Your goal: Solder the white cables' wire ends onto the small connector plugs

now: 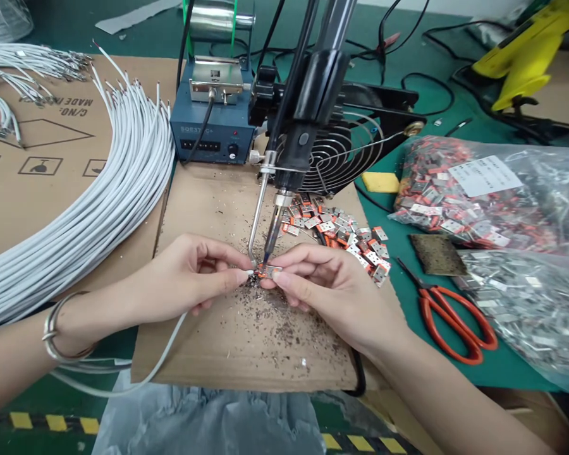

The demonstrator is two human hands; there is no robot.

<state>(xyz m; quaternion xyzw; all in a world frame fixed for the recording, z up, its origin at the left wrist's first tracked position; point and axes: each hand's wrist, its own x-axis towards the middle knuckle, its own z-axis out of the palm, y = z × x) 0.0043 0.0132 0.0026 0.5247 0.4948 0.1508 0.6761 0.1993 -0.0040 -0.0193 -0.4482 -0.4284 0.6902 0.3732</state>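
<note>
My left hand (pixel 203 272) pinches the end of a white cable (pixel 171 341), which trails down below the wrist and off to the left. Between the thumb and fingers of my right hand (pixel 317 275) is a small USB connector (pixel 270 272) with orange plastic and a metal shell. Both pieces meet under the tip of a soldering iron (pixel 274 227) mounted in a stand. A thin bent metal solder guide tube (pixel 256 221) ends beside that tip. Whether the wires touch the connector's contacts is too small to tell.
Loose connectors (pixel 355 240) lie in a pile behind my right hand. A bundle of white cables (pixel 137 164) curves along the left. Red-handled scissors (pixel 450 316), bagged parts (pixel 521 309) and a sponge (pixel 380 182) lie right. Behind stand a blue solder feeder (pixel 213 129) and fan (pixel 332 151).
</note>
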